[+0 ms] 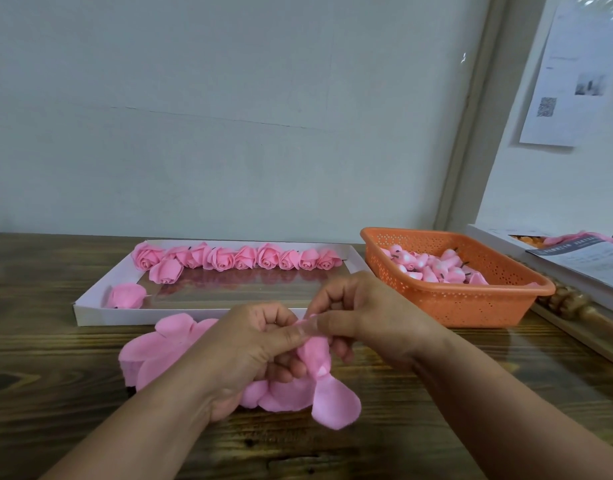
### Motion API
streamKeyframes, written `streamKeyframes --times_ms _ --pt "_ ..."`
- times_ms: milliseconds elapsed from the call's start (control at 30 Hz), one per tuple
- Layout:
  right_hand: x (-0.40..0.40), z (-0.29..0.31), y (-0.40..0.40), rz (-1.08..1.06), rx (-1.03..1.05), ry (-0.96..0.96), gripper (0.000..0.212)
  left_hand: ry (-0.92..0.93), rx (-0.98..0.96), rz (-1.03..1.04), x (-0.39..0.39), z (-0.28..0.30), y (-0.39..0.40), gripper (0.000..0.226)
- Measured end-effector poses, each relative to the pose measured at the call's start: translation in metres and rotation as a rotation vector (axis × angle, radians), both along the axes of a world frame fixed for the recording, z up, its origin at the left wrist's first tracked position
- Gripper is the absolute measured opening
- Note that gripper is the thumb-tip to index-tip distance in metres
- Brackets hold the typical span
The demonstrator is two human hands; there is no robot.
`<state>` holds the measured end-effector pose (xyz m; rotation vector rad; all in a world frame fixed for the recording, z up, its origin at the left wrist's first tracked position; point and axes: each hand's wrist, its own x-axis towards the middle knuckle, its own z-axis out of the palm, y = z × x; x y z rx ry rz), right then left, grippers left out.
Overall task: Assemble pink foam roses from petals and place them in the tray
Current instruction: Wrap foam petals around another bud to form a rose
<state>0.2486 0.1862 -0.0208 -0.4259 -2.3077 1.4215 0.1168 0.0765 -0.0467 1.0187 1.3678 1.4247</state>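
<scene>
a: counter [419, 410] first. wood grain, carries everything. what's biggest on it?

b: tray [90, 308], white, shallow, at the back left. a row of finished roses [229, 258] along its far edge, one more lying loose at the near left corner. orange basket [471, 306] just right of the tray, holding pink buds with dark stubs.

a: loose stock?

b: petals [159, 348], a flat pink heap on the counter in front of the tray, partly under the left forearm.

a: hands?

b: both raised over the heap, touching. left hand [249, 344] curled, pinching the upper part of a half-made rose [315, 355]. right hand [364, 317] also curled, fingertips pinching at its top. one broad petal hangs free below. what's inside the wrap, can't tell.

a: handling?

b: judging by the droop and creases: very light, soft, thin foam. likely to dent or tear under a hard pinch, and spring open if released. best held low at the gathered base, wrapping with light fingertips. finished ones, lift by the base, not the outer petals.
</scene>
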Motion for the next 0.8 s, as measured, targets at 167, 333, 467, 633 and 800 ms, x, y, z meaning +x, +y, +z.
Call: streamKeyframes --times_ms 167,333,467,633,800 --pt "0.002 -0.002 0.001 0.028 -0.028 -0.004 0.013 -0.026 0.002 0.032 0.003 -0.003 0.0 0.016" --pt "-0.006 -0.009 0.0 -0.183 -0.079 0.099 0.02 0.028 0.082 0.242 0.005 -0.003 0.005 0.014" --pt "-0.011 -0.013 0.001 -0.329 -0.16 0.23 0.019 0.457 0.256 0.425 0.006 -0.007 0.003 0.026" --pt "-0.019 -0.017 -0.003 -0.359 -0.146 0.247 0.021 0.396 0.206 0.278 0.007 -0.015 0.005 0.022" --pt "-0.023 -0.022 -0.01 -0.364 -0.154 0.254 0.023 0.044 0.131 0.156 0.005 -0.018 0.009 0.018"
